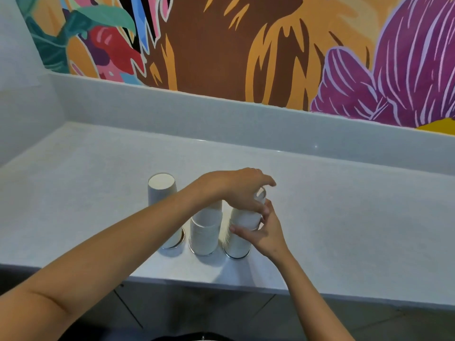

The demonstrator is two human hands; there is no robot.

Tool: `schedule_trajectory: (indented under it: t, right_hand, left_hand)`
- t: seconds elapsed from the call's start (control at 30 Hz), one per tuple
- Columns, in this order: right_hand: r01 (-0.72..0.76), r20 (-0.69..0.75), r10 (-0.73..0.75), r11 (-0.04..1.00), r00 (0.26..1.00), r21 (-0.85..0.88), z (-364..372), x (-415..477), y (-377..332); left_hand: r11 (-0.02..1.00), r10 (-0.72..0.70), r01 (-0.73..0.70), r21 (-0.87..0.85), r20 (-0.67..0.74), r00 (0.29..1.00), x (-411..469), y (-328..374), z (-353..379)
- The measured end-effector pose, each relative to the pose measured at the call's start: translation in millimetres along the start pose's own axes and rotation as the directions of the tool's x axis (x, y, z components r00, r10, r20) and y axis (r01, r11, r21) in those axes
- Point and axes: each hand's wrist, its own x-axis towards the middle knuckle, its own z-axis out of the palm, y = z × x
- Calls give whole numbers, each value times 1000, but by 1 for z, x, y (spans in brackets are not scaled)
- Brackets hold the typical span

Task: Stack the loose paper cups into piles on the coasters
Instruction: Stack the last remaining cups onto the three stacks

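Observation:
Three piles of upside-down white paper cups stand in a row near the counter's front edge, each on a round metal-rimmed coaster. The left pile [162,190] is the tallest and my left forearm crosses in front of it. The middle pile [205,230] is shorter. My left hand [242,188] reaches across and grips the top of the right pile [242,230] from above. My right hand [264,232] holds that pile's side with fingers and thumb. The right coaster [236,255] shows under the pile.
The pale grey counter [344,217] runs wide to the right and left, with a low backsplash [221,119] behind and a colourful mural above. A grey side wall [19,94] closes the left. Cabinet fronts lie below the counter's front edge.

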Motion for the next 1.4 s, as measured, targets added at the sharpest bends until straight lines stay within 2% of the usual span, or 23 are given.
schedule_trajectory:
  t: [0.07,0.2,0.3,0.4,0.5,0.6,0.67,0.73,0.77,0.9,0.97,1.03,1.17,1.27,1.4]
  right_hand:
    - [10,-77,-7,999,997,31,8,-4,0]
    - [39,-186,-34,999,982,27,20,-10,5]
    - [56,-216,-49,998,975,27,28,-11,13]
    - [57,-246,-61,998,967,-23,35,-11,19]
    - [75,-266,-82,997,961,-35,40,-12,26]
    - [99,-278,-103,995,955,-29,43,-13,31]
    - [116,-284,-113,993,952,-7,44,-11,33]
    - [102,-308,-87,994,948,33,45,-9,34]
    - [90,-329,-73,995,941,36,45,-9,35]
    - [11,-324,3,999,946,44,42,-9,41]
    - [-41,-284,50,998,958,37,42,-13,53]
    - [-116,-242,117,993,963,21,43,-21,67]
    - [-189,-212,180,982,960,-21,46,-33,79]
    - [-202,-231,192,979,954,-21,49,-36,79]
    - [-214,-302,188,975,935,-54,55,-42,82]
  left_hand:
    - [996,-76,79,35,-75,994,2,8,16]
    - [957,-230,265,114,-250,940,10,20,45]
    - [934,-257,322,158,-329,909,17,22,59]
    - [932,-216,316,178,-427,878,20,21,66]
    - [931,-191,305,201,-445,875,19,22,69]
    - [943,-192,283,177,-404,894,19,19,70]
    - [961,-184,240,137,-330,926,19,14,65]
    - [979,-170,192,64,-258,951,12,9,51]
    - [984,-166,176,12,-265,950,7,6,44]
    - [987,-158,134,-84,-509,846,-16,-26,9]
    - [977,-212,155,-149,-552,806,-24,-51,-4]
    - [953,-286,183,-241,-523,802,-32,-78,-10]
    - [828,-418,164,-536,-395,818,-50,-132,1]
    - [693,-518,144,-706,-348,781,-64,-159,20]
    - [400,-657,79,-913,-225,719,-81,-177,37]
